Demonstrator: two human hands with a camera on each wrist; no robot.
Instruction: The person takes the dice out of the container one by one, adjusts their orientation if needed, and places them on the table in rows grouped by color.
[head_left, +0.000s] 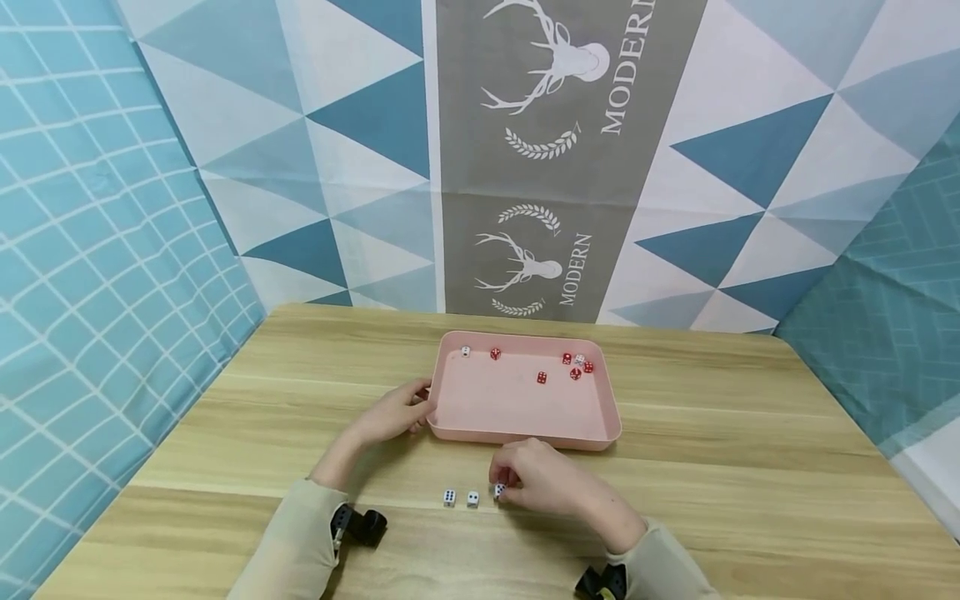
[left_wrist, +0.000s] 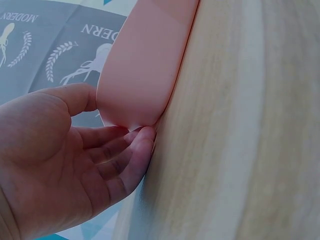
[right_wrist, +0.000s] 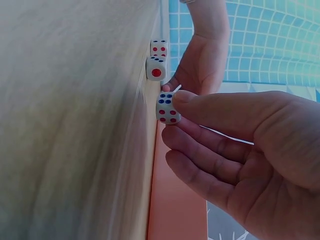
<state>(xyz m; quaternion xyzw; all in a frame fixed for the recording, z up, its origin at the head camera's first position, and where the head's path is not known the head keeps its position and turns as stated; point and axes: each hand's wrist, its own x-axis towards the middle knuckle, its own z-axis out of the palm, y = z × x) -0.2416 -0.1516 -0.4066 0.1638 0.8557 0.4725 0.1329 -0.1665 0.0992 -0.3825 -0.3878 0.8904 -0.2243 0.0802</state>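
My left hand (head_left: 392, 414) holds the near left corner of a pink tray (head_left: 487, 408). In the left wrist view its thumb lies over the rim while the other fingers bend against the outer wall. Just in front of the tray, my right hand (head_left: 546, 481) pinches a white die (right_wrist: 168, 108) between thumb and fingers, close over the table. To its left two white dice, one (head_left: 449, 497) and another (head_left: 472, 499), stand in a row on the wood. The right wrist view shows blue and red pips on these dice.
Inside the tray lie several red dice, one (head_left: 542, 377) near the middle and others toward the back right. A white die (head_left: 466, 352) sits at its back left, another (head_left: 580, 360) among the red ones. The wooden table (head_left: 720, 467) meets patterned cloth walls behind and at the sides.
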